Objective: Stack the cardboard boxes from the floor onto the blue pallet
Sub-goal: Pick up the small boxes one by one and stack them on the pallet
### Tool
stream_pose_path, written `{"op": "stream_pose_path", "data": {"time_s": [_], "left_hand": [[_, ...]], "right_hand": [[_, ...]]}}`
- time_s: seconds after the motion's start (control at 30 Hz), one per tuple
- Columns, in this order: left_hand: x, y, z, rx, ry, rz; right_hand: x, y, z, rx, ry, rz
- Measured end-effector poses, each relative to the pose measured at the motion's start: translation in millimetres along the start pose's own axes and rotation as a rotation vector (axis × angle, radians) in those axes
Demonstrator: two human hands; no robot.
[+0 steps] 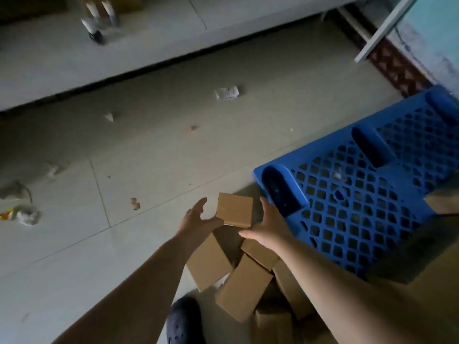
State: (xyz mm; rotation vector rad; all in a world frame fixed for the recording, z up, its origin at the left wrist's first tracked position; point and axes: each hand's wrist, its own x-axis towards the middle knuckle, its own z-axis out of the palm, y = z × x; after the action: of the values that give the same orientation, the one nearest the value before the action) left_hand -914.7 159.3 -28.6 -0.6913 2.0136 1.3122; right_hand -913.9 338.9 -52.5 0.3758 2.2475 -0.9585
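Reaching down, left hand (pixel 198 219) and right hand (pixel 267 224) flank a small cardboard box (pixel 234 209), fingers spread

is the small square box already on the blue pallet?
No. The small square box sits between the left hand and right hand, over the floor beside the blue pallet, not on its grid.

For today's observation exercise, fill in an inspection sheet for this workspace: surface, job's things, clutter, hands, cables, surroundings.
Surface: tiled floor, dusty.
Job's things: small cardboard box between both hands; loose pile of boxes below it; blue pallet lies to the right.
Clutter: crumpled paper, wrappers, small scraps.
Hands: left hand touches the box's left edge, right hand open beside it.
Cables: nothing seen.
Surroundings: raised step, dark shoe.
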Motion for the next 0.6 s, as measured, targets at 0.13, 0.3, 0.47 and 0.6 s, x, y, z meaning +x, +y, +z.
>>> {"op": "stream_pose_path", "data": {"time_s": [0.13,0.3,0.47,0.6], "left_hand": [[93,-49,34,0.055,0.019,-0.040],[151,-91,65,0.086,-0.086,-0.096],[130,-77,75,-0.007,-0.054,-0.137],[81,-34,58,-0.216,0.000,-0.122]], "right_hand": [[82,44,54,0.212,0.029,0.103],[124,92,100,0.472,0.094,0.164],[105,76,92,0.512,0.026,0.130],[72,37,55,0.469,0.080,0.130]]}}
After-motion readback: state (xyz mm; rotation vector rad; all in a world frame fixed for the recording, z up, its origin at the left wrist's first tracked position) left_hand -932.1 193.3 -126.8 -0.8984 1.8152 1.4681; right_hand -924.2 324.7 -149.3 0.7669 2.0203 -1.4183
